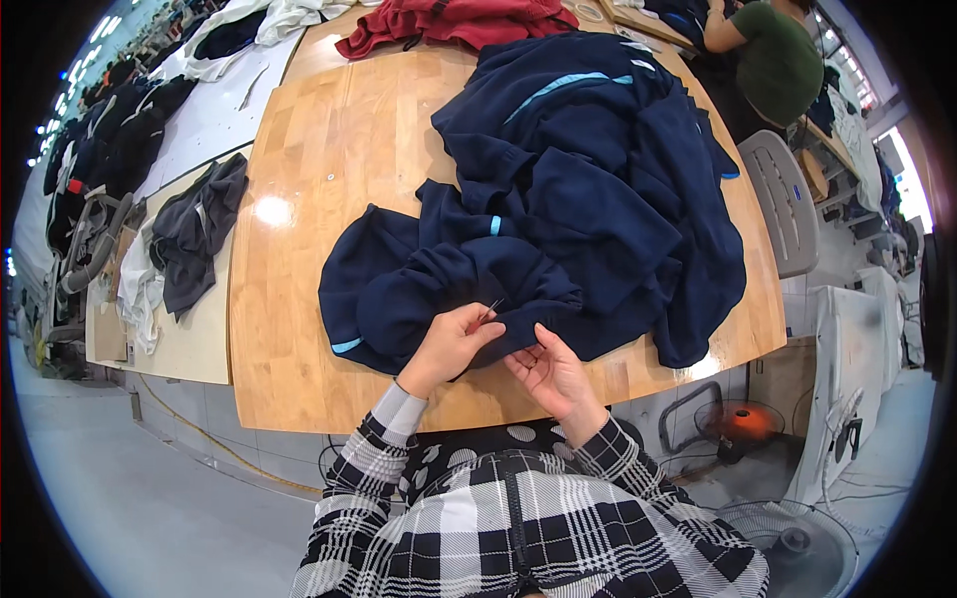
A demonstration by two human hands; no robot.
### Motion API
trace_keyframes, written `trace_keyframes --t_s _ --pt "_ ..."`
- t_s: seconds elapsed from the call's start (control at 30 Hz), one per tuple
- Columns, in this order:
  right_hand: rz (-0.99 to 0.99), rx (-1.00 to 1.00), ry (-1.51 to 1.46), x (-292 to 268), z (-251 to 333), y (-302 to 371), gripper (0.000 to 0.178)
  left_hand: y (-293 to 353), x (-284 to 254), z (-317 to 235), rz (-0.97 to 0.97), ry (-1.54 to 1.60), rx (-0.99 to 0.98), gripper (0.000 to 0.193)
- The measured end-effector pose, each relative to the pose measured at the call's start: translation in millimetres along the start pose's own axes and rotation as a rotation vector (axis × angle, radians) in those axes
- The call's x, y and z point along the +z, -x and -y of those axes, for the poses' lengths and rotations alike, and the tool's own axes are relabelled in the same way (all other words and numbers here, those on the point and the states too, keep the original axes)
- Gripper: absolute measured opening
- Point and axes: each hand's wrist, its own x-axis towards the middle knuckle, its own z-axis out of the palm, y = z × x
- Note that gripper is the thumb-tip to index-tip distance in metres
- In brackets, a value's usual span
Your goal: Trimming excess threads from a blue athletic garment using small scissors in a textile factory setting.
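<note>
A dark navy garment [608, 209] with light blue trim lies heaped across the wooden table, its near edge gathered before me. My left hand [446, 349] is closed in a pinch over this edge. From its fingertips sticks a thin, pointed metal tool [491, 311], too small to tell whether it is tweezers or snips. My right hand [553, 377] holds the garment's near edge, the thumb on top and the fingers partly hidden beneath the cloth. Both hands are close together at the table's front.
The wooden table [299, 329] carries red cloth [459, 22] at its far side. To the left, a lower pale table [209, 344] bears a dark grey garment [199, 229]. A grey chair [783, 204] stands on the right, with a person in green [780, 65] beyond. A fan [788, 543] is at lower right.
</note>
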Motion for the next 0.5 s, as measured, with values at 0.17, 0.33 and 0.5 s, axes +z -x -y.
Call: trace_keyframes --t_s 0.17,0.33,0.5 --pt "-0.047 -0.218 0.11 10 -8 -5 0.015 19 28 -18 -0.47 -0.245 0.359 0.014" --pt "-0.005 -0.314 0.067 23 -24 -5 0.013 21 52 -10 -0.552 -0.147 0.292 0.019" --pt "0.019 -0.363 0.127 23 -35 -3 0.012 24 56 -11 -0.648 -0.171 0.277 0.01"
